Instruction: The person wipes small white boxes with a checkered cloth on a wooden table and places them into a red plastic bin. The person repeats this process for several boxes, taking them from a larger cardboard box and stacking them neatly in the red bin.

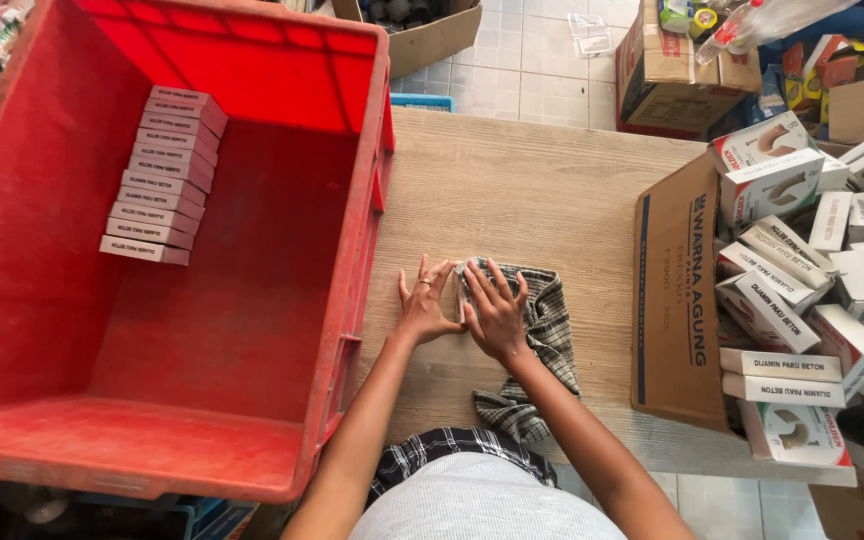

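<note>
A grey checked cloth lies crumpled on the wooden table in front of me. My right hand rests flat on its left part, fingers spread. My left hand lies flat on the bare table just left of the cloth, its fingertips touching the cloth's edge and the right hand. Neither hand grips anything.
A large red plastic crate stands at the left, with a row of several small white boxes along its left wall. An open cardboard carton at the right holds several white boxes. More cartons stand on the tiled floor beyond.
</note>
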